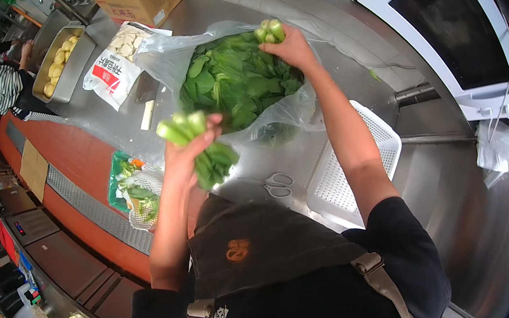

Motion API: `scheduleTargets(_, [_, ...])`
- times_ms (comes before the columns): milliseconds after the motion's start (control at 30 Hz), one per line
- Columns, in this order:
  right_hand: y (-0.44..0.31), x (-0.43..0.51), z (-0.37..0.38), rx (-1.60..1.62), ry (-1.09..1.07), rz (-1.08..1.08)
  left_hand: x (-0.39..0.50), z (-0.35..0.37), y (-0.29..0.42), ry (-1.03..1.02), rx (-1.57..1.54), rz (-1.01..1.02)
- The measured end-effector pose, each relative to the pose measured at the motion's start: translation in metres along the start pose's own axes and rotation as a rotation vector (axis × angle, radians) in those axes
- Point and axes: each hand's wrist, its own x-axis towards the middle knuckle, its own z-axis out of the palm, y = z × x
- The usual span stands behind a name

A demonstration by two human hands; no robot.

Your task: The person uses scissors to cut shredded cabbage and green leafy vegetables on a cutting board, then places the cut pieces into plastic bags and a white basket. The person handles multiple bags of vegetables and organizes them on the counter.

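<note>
My left hand (186,156) grips a bunch of leafy greens (213,157), pale stalk ends up and leaves hanging toward my apron; motion blurs it. At the far right of a large clear plastic bag (159,55), my right hand (293,50) is closed around the pale stalks of another bunch (269,32). Its leaves merge with the pile of greens (235,84) filling the opened bag, so where that bunch ends is hidden. Grey-handled scissors (279,185) lie on the steel table just in front of me.
A white perforated basket (330,187) sits under my right forearm. Left of the bag are a packet of pale slices (108,77), a white stalk piece (147,115) and a steel pan of peeled potatoes (61,64). A green bin of scraps (119,191) stands below; a microwave (450,32) is at right. Another person (4,86) works far left.
</note>
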Motion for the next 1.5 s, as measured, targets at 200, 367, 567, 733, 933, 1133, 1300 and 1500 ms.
scheduleTargets(200, [-0.096, -0.048, -0.067, 0.471, -0.108, 0.063, 0.081, 0.072, 0.029, 0.0, 0.223, 0.235])
scheduleTargets(367, [-0.13, -0.11, -0.056, 0.664, -0.133, 0.175, 0.09, 0.113, 0.016, -0.189, 0.204, 0.13])
scheduleTargets(567, [-0.114, -0.188, 0.01, 0.718, 0.172, 0.16, 0.038, 0.121, -0.058, -0.25, 0.139, -0.035])
scheduleTargets(733, [-0.1, -0.255, 0.032, 0.866, 0.222, 0.121, 0.0, 0.11, -0.095, -0.313, 0.097, -0.137])
scheduleTargets(933, [-0.063, -0.301, 0.004, 0.518, -0.001, 0.302, -0.017, 0.073, -0.125, -0.337, 0.048, -0.549])
scheduleTargets(1133, [0.033, -0.332, 0.05, 0.928, 0.004, 1.092, -0.038, 0.017, -0.159, -0.3, -0.534, -0.718])
scheduleTargets(1300, [0.107, -0.292, 0.114, 1.429, 0.077, 1.112, -0.071, -0.015, -0.167, -0.15, -0.182, -0.586])
scheduleTargets(1500, [0.141, -0.238, 0.11, 1.45, 0.182, 0.908, -0.094, -0.048, -0.16, -0.029, 0.368, -0.403])
